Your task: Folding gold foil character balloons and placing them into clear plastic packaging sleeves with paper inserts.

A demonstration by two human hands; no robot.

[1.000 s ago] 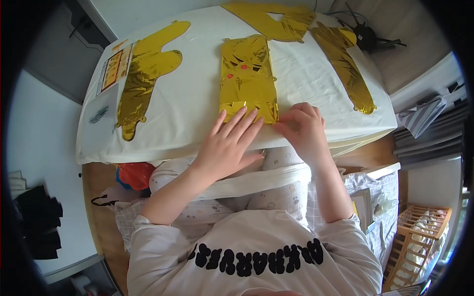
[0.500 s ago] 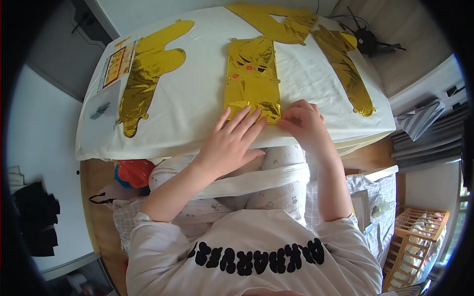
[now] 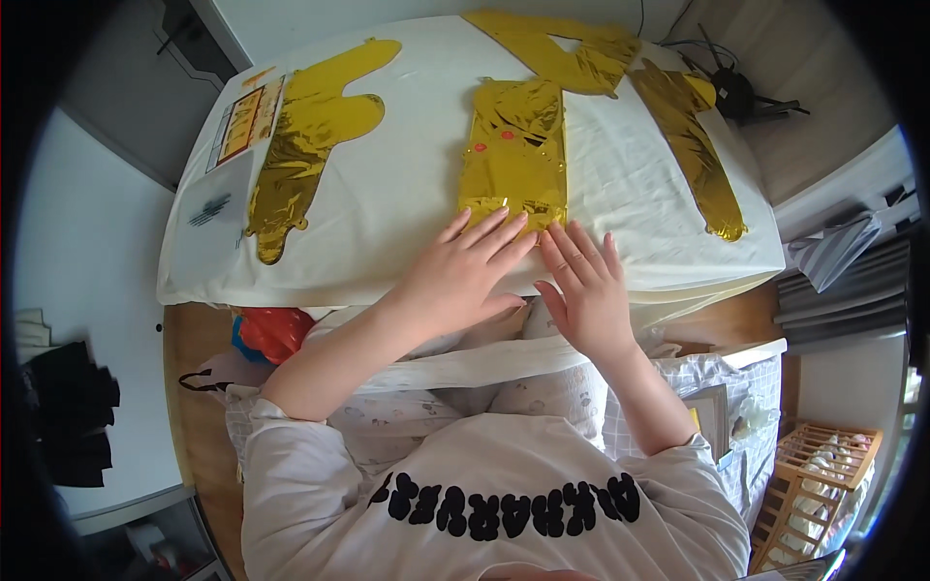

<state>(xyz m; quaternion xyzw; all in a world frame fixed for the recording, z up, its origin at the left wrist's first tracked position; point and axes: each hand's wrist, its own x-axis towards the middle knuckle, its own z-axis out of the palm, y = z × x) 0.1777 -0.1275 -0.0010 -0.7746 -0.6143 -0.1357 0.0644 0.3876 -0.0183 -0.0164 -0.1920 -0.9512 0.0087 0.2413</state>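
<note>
A gold foil balloon [image 3: 513, 160], flat and folded into a rectangle, lies in front of me on a white cloth. Red spots and dark marks show on its upper half. Across its near edge the spread fingers of my left hand [image 3: 460, 271] lie flat. My right hand [image 3: 589, 295] has its fingers stretched out, with the tips at the near right corner of the foil. Neither hand grips anything. More flat gold foil balloons are spread around: one at the left [image 3: 315, 131], one at the far side [image 3: 557, 48] and one at the right [image 3: 683, 140].
The table's white cloth [image 3: 417, 184] hangs over its near edge above my lap. At the left lie a printed card [image 3: 250, 124] and a clear plastic sleeve [image 3: 205, 208]. A black device with antennas [image 3: 733, 89] stands far right. A wooden rack [image 3: 819, 465] is at lower right.
My right hand has gone from a pinch at the foil's near right corner to lying with fingers stretched out. My left hand stays on the foil. The whole view has shifted slightly.
</note>
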